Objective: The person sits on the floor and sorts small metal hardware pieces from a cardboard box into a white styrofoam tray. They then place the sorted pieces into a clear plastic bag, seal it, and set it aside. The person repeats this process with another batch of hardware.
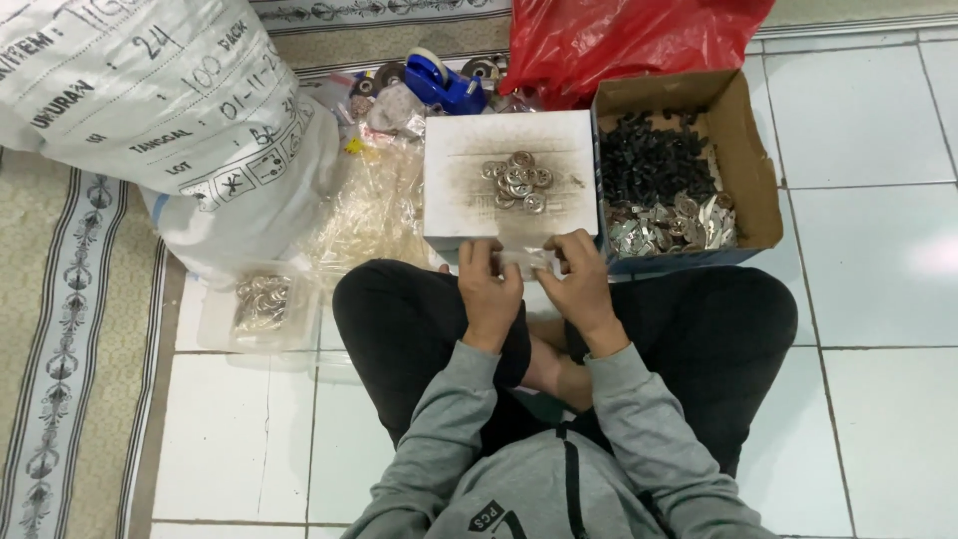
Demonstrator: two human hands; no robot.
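Both hands pinch 1 small clear plastic bag at the near edge of the white box: left hand and right hand fingers pressed on its corners. Holding the mouth taut and level would probably suit the metal discs piled on the box.

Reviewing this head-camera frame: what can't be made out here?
- Small clear item between the left hand and right hand: fingers cover it.
- Red bag: cut off by the top edge.
- Metal pieces on the white box: too small to identify.
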